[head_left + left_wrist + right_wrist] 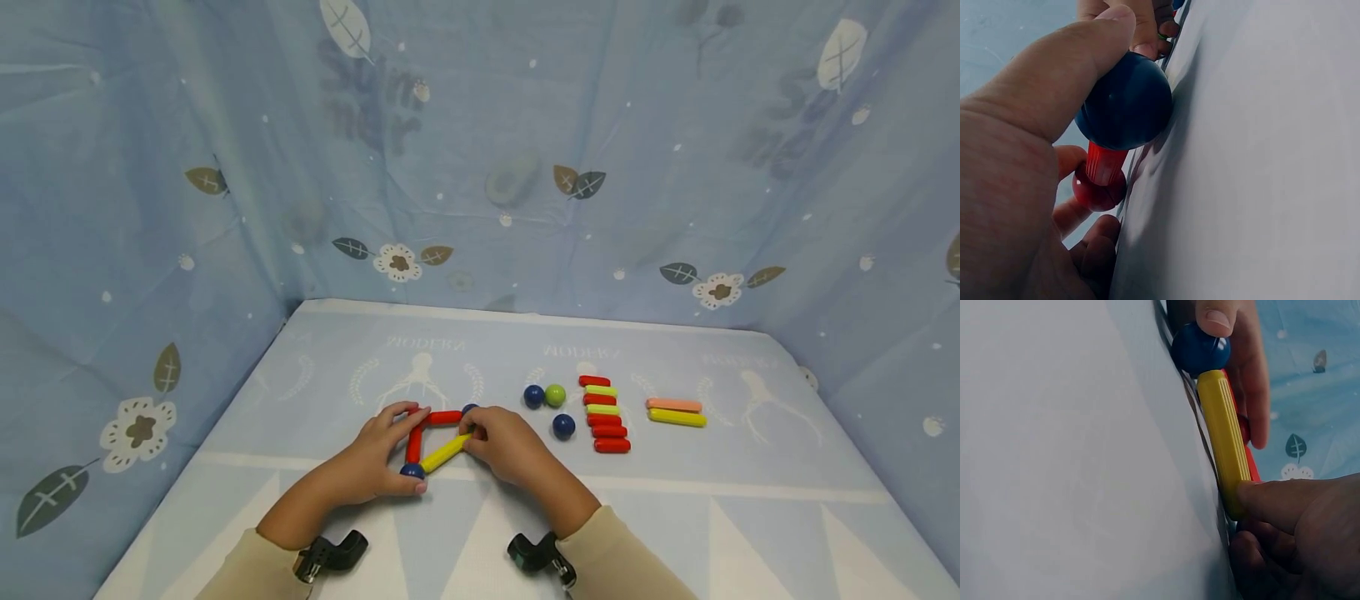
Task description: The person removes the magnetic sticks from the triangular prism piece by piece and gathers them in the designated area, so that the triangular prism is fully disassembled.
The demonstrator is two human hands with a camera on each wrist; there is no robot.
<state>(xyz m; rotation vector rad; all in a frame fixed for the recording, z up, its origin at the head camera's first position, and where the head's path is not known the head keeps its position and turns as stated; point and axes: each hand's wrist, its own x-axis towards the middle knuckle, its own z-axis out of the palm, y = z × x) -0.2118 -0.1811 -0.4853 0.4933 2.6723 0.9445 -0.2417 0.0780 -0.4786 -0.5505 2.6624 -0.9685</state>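
A triangle of magnetic rods and balls lies on the table. Its left side is a red rod (415, 445), running from a near blue ball (412, 472) to a red ball (1099, 189) at the far corner. My left hand (367, 465) spans this side, thumb against the near blue ball and fingers around the red ball. Another red rod (444, 417) reaches right to a second blue ball (470, 408), partly hidden. On the near side, a yellow rod (1225, 437) touches the near blue ball; my right hand (507, 442) pinches its other end.
Right of the hands lie two blue balls (564, 427) and a green ball (555, 395). Beyond them stands a column of short red and yellow-green rods (604, 420). Farther right, an orange rod (674, 405) lies beside a yellow rod (677, 417). Patterned curtains (480, 167) surround the table.
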